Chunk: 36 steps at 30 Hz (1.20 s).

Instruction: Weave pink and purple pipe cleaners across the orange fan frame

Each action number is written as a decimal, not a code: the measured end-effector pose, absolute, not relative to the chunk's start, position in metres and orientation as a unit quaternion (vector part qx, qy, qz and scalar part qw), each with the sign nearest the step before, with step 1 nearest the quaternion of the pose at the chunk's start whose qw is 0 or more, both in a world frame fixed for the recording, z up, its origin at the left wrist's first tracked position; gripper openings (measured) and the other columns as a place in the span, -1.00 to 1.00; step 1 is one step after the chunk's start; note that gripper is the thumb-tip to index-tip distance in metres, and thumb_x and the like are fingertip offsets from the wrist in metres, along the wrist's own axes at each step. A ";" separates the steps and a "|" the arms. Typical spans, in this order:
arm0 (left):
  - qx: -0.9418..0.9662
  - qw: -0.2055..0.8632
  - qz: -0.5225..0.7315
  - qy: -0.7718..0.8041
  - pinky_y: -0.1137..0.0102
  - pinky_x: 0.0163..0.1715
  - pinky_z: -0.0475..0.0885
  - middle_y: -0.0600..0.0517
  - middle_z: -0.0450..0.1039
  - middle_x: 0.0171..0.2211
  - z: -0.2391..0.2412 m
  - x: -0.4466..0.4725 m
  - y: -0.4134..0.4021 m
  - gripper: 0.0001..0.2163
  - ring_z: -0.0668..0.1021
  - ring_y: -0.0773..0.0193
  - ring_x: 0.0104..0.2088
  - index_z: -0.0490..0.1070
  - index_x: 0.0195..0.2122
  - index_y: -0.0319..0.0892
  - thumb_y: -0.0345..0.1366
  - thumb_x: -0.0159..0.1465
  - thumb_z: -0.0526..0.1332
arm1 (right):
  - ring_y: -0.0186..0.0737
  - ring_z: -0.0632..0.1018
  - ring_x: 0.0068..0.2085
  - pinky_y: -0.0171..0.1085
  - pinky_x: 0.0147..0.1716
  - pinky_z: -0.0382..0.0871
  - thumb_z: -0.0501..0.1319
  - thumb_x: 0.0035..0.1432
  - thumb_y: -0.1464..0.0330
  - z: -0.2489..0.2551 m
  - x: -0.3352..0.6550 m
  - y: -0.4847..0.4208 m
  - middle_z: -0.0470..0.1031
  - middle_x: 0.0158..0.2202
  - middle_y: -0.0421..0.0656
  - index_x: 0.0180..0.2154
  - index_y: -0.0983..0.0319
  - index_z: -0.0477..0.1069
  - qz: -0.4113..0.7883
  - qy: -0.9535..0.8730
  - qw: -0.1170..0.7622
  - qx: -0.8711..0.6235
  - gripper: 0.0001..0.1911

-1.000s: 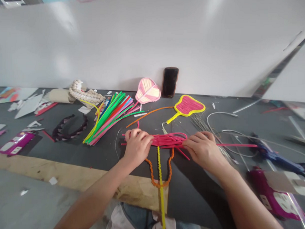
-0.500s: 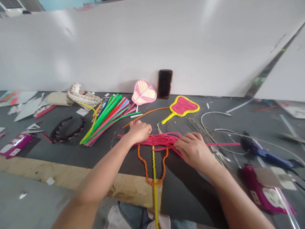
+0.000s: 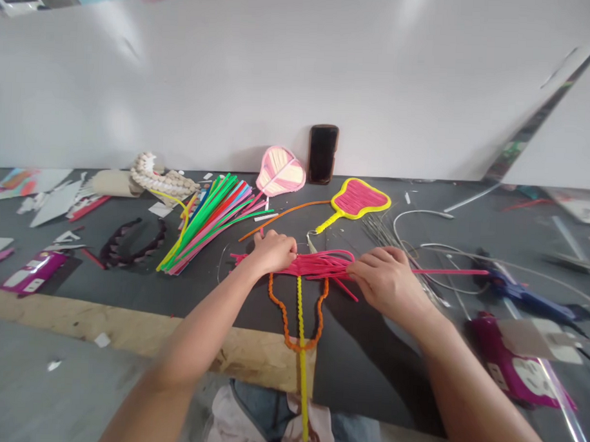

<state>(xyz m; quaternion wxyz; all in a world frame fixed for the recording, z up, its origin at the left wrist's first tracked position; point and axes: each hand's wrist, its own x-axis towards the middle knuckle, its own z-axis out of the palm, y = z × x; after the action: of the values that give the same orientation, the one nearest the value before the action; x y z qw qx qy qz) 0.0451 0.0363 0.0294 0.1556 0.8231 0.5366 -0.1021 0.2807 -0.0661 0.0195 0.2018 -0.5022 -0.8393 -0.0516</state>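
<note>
My left hand (image 3: 276, 251) is closed over the left part of a bundle of bright pink strips (image 3: 317, 265), its fingertips partly hidden. To the right, my right hand (image 3: 387, 279) pinches a pink strip whose long end sticks out past the knuckles. These strips lie across the top of a twisted orange frame (image 3: 285, 324) with a wavy yellow stem (image 3: 303, 382) down its middle, pointing at my body. Just behind rests a finished-looking fan (image 3: 361, 199), pink with a yellow rim and handle. A single orange strip (image 3: 280, 215) curves beside its left edge.
Multicoloured strips (image 3: 212, 224) lie fanned out at left, near a dark braided band (image 3: 115, 244). A phone (image 3: 323, 153) and a pale pink fan (image 3: 281, 172) lean on the white board. Wires (image 3: 379, 230), a blue glue gun (image 3: 529, 297) and a magenta power strip (image 3: 517, 367) occupy the right.
My right hand has moved a little to the right, and the pink strip's free end now reaches farther right. My left hand keeps its place on the bundle. The camera view has shifted slightly.
</note>
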 end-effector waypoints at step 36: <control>0.907 0.111 0.089 0.396 0.20 -0.04 0.24 0.01 0.44 -0.30 0.111 0.033 -0.018 -0.88 0.41 0.18 -0.17 0.49 -0.29 -0.11 -0.44 0.26 0.17 | -0.31 0.56 -0.33 -0.38 -0.36 0.38 0.22 0.16 0.46 0.099 0.247 -0.051 0.61 -0.35 -0.25 -0.25 0.08 0.58 0.162 -0.784 0.262 -0.539 -0.79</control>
<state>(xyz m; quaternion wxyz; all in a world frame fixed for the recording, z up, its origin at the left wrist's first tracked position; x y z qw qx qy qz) 0.0331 -0.0181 0.1107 0.1105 0.9073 0.3959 0.0889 0.2472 -0.0513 0.0995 0.2617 -0.5390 -0.7839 0.1625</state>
